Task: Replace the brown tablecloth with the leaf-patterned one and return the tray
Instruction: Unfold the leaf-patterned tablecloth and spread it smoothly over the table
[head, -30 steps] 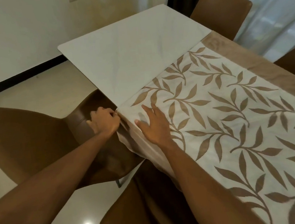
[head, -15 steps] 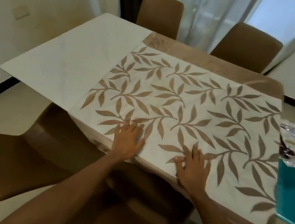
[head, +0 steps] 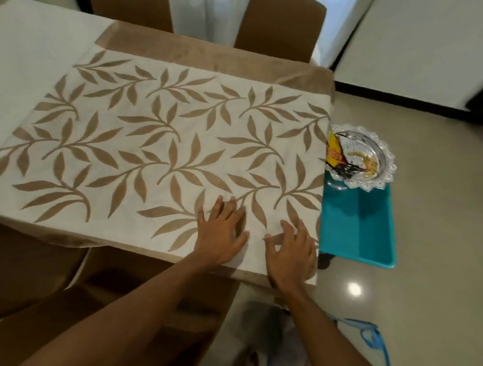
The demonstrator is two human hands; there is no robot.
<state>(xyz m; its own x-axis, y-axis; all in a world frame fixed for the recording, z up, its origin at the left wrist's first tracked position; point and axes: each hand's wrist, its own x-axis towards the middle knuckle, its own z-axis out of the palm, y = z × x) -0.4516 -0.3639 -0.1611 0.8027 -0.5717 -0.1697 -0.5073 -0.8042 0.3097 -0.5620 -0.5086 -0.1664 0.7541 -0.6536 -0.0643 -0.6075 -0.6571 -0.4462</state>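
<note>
Both hands have slid along the white leaf-patterned tablecloth [head: 152, 150] toward its near right corner. It lies flat on the desk [head: 9, 58], a brown border band [head: 204, 54] along its far edge. Left hand [head: 222, 233] presses flat, grip spread; right hand [head: 290, 255] rests at the corner, fingers loosely splayed. Just right of the cloth sits a teal plastic tray [head: 360, 229] carrying a clear glass dish [head: 360, 157].
</note>
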